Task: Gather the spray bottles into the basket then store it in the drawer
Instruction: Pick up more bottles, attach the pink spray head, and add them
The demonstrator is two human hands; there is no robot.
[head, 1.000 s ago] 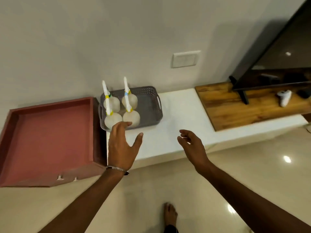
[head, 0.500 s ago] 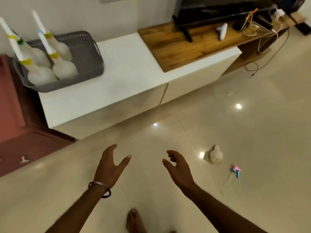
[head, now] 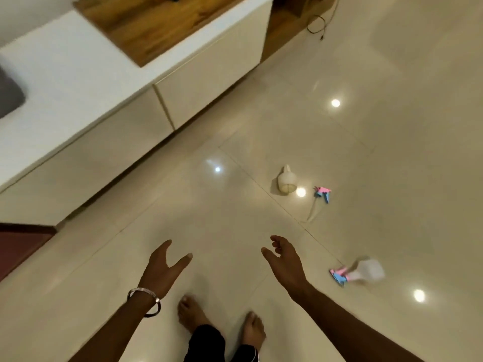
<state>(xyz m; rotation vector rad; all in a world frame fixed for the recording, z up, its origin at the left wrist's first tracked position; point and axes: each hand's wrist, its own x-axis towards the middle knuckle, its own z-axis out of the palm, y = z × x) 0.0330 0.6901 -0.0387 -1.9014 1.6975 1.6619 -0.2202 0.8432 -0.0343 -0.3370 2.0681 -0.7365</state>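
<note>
A white bottle body point(head: 287, 180) lies capless on the glossy floor, and its pink and blue spray head point(head: 322, 193) with a thin tube lies just right of it. Further right and nearer, a whole spray bottle point(head: 362, 271) with a pink and blue head lies on its side, blurred. My left hand point(head: 163, 270) and my right hand point(head: 283, 262) hover open over the floor, both empty, short of the bottles. Only a corner of the grey basket point(head: 9, 94) shows at the left edge, on the white cabinet top point(head: 78, 66).
The low white cabinet point(head: 206, 84) runs along the upper left with a wooden board point(head: 146, 24) on it. The open red drawer point(head: 18, 246) juts out at the left edge. A cable point(head: 317, 26) trails at the top. My bare feet point(head: 217, 325) stand below.
The view has swung right and down, away from the basket toward the floor. Both hands stayed open and came lower. A second spray bottle at the right has come into view.
</note>
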